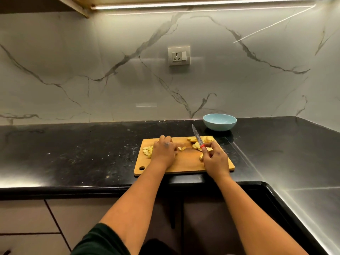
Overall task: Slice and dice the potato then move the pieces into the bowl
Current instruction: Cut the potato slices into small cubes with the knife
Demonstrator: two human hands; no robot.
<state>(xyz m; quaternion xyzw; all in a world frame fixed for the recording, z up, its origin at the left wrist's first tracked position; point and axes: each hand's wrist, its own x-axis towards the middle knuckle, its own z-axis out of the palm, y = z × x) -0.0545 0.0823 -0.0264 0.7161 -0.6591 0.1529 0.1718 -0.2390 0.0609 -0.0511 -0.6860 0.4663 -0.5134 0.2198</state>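
The black tabletop (92, 144) carries a wooden cutting board (184, 162) near its front edge. A light blue bowl (219, 122) stands on the tabletop at 1 o'clock from the board, apart from it, with nothing visible inside.

My left hand (164, 150) rests palm-down on the board's left half, fingers curled downward; what lies under them is hidden, so I cannot tell whether they grip anything. My right hand (214, 159) is at the board's right side, its fingers closed round the red handle of a knife (197, 138). The blade points toward 11 o'clock, over the potato slices (195, 144) at the board's far right.

Diced potato pieces (148, 151) lie heaped at 9 o'clock from my left hand. 2 or 3 small pieces (182, 148) lie at 3 o'clock from it.
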